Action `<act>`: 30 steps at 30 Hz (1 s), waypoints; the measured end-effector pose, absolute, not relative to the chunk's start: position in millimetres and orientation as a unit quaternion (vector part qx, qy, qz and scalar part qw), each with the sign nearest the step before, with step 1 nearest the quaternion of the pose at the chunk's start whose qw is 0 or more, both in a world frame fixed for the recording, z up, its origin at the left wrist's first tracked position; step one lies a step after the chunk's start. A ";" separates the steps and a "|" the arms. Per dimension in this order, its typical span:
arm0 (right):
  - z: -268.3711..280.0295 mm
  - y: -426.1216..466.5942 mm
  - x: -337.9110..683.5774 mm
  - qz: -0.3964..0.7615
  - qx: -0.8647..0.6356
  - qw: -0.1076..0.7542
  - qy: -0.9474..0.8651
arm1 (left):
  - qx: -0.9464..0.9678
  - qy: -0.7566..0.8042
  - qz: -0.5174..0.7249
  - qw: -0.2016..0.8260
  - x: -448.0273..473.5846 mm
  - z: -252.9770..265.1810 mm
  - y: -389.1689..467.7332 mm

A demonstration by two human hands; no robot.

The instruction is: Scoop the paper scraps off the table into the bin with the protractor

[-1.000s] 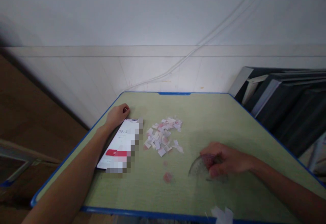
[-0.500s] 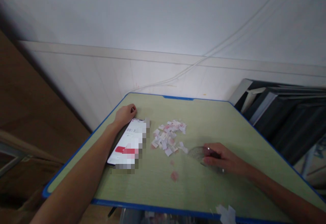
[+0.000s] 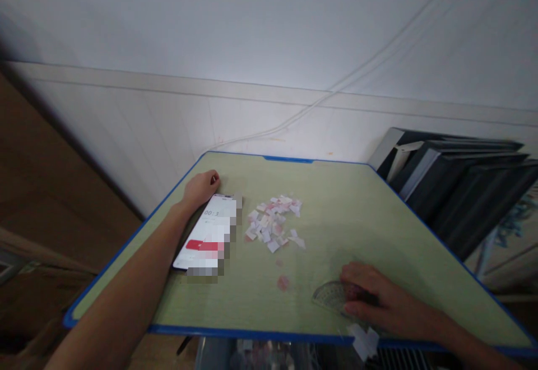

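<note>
My right hand [image 3: 372, 297] grips a clear half-round protractor [image 3: 330, 296] by one end, low over the front right of the table. The protractor's curved, marked edge points left. Near its lower side, a few white paper scraps [image 3: 363, 341] show at the table's front edge. A loose heap of small white and pinkish paper pieces [image 3: 273, 221] lies mid-table, left of that hand. My left hand [image 3: 204, 184] rests at the far left, its fingers curled in a loose fist with nothing visible in them. Beside it lies a phone [image 3: 208, 227] with a timer on its screen, partly blurred out.
The pale green table [image 3: 336, 190] has a blue rim. Below its front edge, a container [image 3: 256, 356] holds paper bits. Black folders or boards [image 3: 458, 190] lean on the right. A wall with a white cable [image 3: 290, 125] stands behind, and a brown wooden panel [image 3: 54, 162] at left.
My right hand has moved toward the table's front edge with the protractor, away from the paper heap. The left hand stays put. The view has shifted slightly.
</note>
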State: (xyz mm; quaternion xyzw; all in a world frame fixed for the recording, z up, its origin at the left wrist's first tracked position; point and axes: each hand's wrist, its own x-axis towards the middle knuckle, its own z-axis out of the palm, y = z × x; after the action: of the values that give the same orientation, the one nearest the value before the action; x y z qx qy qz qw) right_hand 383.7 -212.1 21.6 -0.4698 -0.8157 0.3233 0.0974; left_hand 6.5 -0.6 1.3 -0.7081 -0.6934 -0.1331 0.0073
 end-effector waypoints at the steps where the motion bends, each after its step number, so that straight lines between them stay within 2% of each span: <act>1: 21.2 -211.9 383.3 0.322 -0.468 0.099 -0.817 | -0.708 -0.694 -0.133 0.008 6.5 1.2 -0.5; 8: 18.2 -210.8 383.6 0.316 -0.440 0.128 -0.831 | -0.710 -0.692 -0.132 0.015 5.5 0.4 0.6; 15: 14.8 -208.6 391.4 0.362 -0.320 0.160 -0.861 | -0.709 -0.691 -0.137 0.017 4.8 0.6 0.0; 23: 14.6 -195.8 382.7 0.332 -0.501 0.197 -0.774 | -0.710 -0.690 -0.140 0.013 5.6 1.4 -0.5; 27: 12.1 -178.2 375.9 0.316 -0.529 0.226 -0.754 | -0.708 -0.694 -0.130 0.011 7.5 3.8 -1.6; 30: 14.9 -169.1 373.9 0.335 -0.512 0.207 -0.763 | -0.707 -0.696 -0.126 0.008 8.9 5.5 -2.7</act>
State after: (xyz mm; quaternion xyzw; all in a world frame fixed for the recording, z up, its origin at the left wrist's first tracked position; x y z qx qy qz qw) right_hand 373.9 -169.1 14.9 -0.5124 -0.7631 0.3349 0.2071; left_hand 8.9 -2.7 5.5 -0.7073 -0.6955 -0.1262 0.0077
